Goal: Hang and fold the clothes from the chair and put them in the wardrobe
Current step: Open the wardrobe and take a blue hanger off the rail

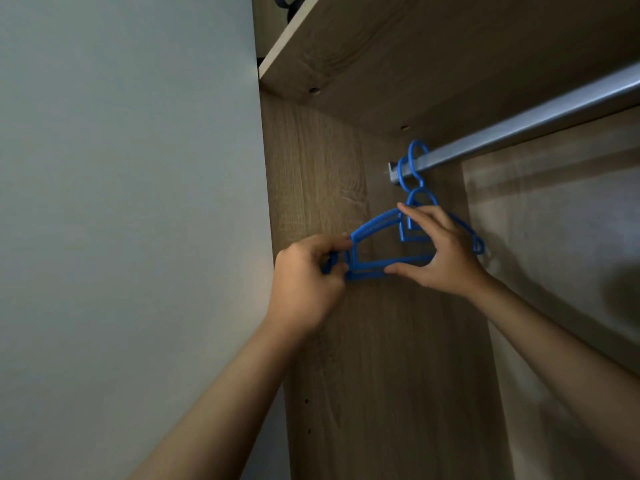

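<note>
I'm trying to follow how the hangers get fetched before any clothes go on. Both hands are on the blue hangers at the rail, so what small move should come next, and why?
Probably lift one hanger's hook up and off the rail. The blue hangers hang bunched at the rail's left end, hooks over it. The left hand pinches the left tip, the right hand grips the middle; no garment is in view, so a hanger likely has to come free first.

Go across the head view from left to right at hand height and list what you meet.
Pale wall → left hand → blue hangers → right hand → wardrobe back panel.
</note>
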The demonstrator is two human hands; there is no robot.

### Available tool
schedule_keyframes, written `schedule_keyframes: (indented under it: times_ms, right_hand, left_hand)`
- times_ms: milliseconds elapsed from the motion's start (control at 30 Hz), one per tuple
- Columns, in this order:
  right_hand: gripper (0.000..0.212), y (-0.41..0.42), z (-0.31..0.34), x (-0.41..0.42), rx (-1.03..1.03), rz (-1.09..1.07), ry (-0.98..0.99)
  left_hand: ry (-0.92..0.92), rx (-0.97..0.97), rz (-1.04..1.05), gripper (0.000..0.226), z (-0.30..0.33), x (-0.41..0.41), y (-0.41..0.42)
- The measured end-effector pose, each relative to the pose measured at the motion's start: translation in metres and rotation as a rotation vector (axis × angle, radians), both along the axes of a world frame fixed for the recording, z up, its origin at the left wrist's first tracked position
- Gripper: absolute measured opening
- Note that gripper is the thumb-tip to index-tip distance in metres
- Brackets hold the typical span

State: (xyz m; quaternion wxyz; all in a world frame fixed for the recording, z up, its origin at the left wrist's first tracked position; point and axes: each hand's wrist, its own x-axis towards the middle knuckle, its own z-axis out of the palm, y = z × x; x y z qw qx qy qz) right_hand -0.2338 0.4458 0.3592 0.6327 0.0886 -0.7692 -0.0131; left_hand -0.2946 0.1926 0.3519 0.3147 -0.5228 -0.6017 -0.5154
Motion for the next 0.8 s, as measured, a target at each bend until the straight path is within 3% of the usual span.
schedule_keyframes:
  times_ms: [167, 400, 800]
  right_hand:
    - [0.097, -0.009, 0.008, 0.003, 0.044, -0.004, 0.05]
    - [0.097, -0.069, -0.003, 0.015, 0.048, 0.085, 0.105]
    - [0.094, -0.322, -0.078, 0.076, -0.082, 0.381, 0.061]
  left_hand:
    - [-0.038, 0.043, -0.05, 0.036, 0.004, 0.003, -0.007]
    - [0.007, 0.049, 0.047, 0.039, -0.004, 0.031, -0.066]
    - [-0.07, -0.084, 0.38, 0.039, -0.046, 0.158, -0.312]
